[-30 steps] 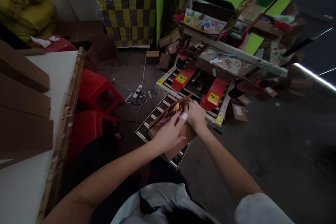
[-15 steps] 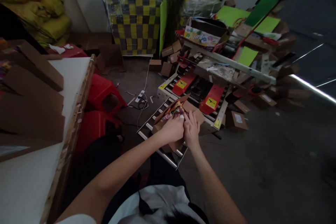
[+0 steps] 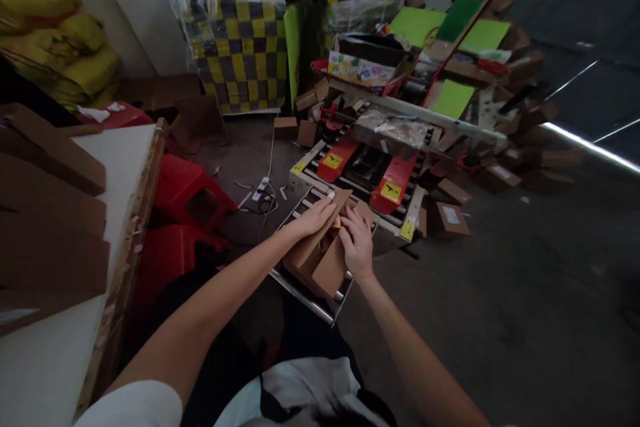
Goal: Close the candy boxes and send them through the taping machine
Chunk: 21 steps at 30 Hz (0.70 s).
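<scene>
A brown cardboard box rests on the roller conveyor in front of me, its flaps partly folded in over the opening. My left hand lies with stretched fingers along the outside of the box's left flap, which leans inward. On the other side, my right hand has its fingers apart and bent over the right flap, the tips near the opening. Between the flaps a little of the colourful packets shows; the flaps and fingers hide most of them.
A carton sealing machine with red side guides stands just beyond the box. Left are a white table with open cartons and red plastic stools. A power strip with cables and several small boxes lie on the floor.
My left hand has moved from the packets inside to the box's left flap, which now leans inward. My right hand has moved onto the right flap. The packets are more covered.
</scene>
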Motion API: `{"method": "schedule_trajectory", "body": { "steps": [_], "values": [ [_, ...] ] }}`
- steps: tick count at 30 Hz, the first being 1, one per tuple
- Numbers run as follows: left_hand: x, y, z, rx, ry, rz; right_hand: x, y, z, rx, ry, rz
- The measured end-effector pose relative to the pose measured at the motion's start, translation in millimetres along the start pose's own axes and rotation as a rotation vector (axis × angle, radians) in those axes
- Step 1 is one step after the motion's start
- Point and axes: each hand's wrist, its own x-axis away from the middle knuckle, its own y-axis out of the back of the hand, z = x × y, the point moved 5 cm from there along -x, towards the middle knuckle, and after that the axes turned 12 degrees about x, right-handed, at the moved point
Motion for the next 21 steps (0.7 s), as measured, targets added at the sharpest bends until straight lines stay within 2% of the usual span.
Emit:
{"method": "schedule_trajectory", "body": {
  "steps": [2,3,4,6,9,11,15,18,21],
  "values": [
    [8,-6.7,-1,-0.251,-0.041,0.019,2,5,-6,-0.069,-0.077,-0.136],
    [11,-8.4,-2,-0.388,-0.038,0.015,0,5,-7,-0.061,-0.092,-0.154],
    [12,-9.8,-2,-0.499,-0.013,0.009,-2,4,-7,-0.023,-0.08,-0.129],
    [12,-11.8,-4,-0.682,0.056,-0.029,-10,-1,-1,0.122,-0.007,0.014],
    [8,-14.4,-8,-0.825,0.104,-0.081,-18,-8,5,0.377,0.072,0.214],
    [5,-14.0,-7,-0.811,0.134,-0.065,-20,-9,5,0.473,0.083,0.258],
    [9,-13.5,-2,-0.626,0.16,0.079,-21,-8,-1,0.476,0.082,0.269],
    [20,-11.1,-3,-0.574,0.129,0.012,-15,-6,-2,0.376,0.059,0.268],
    [30,-11.7,0,-0.535,0.166,-0.044,13,-7,16,0.3,0.059,0.274]
  ]
}}
